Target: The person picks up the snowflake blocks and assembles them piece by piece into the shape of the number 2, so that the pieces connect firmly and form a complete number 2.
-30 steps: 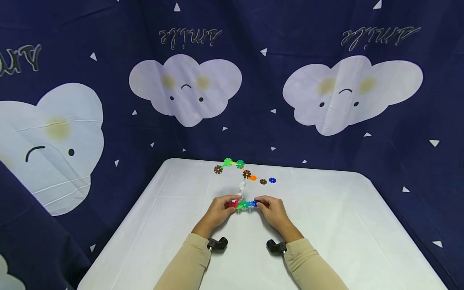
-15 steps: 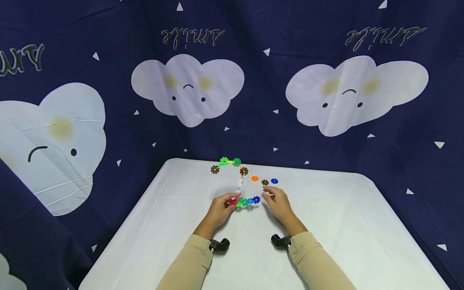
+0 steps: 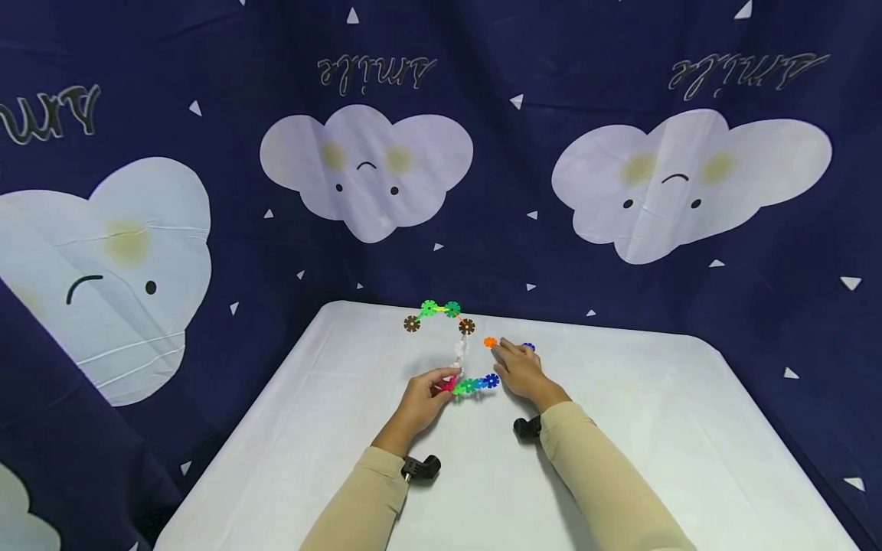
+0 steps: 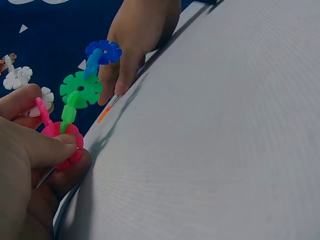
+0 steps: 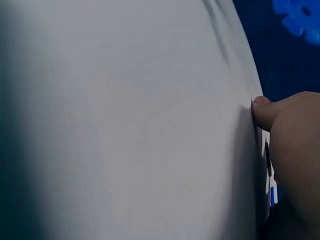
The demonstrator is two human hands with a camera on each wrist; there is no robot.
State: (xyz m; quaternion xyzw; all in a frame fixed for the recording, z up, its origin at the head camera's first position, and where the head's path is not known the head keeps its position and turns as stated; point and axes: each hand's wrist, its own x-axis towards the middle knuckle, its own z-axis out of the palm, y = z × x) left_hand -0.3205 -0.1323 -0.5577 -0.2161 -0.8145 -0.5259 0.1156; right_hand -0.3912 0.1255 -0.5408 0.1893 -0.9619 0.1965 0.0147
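Note:
In the head view my left hand (image 3: 422,399) pinches a pink snowflake disc (image 3: 449,384), part of a long chain of linked snowflake discs. Thumb and finger grip that pink disc (image 4: 75,142) in the left wrist view. From there the chain runs through green discs to a dark blue end disc (image 3: 491,380), and the other way through white discs (image 3: 461,349) to brown and green ones. My right hand (image 3: 521,370) reaches over the table with fingertips at a loose orange disc (image 3: 490,342); whether they touch it is unclear. The right wrist view shows mainly its thumb (image 5: 295,135).
A loose blue disc (image 3: 528,347) shows just behind the right hand. A dark brown disc (image 5: 268,159) lies under or behind that hand, hidden in the head view. The white table (image 3: 620,428) ends at a dark blue cloud-print curtain (image 3: 510,168).
My right hand has let go of the chain's dark blue end and moved away to the loose discs by the orange one. The left hand keeps its pinch on the pink disc.

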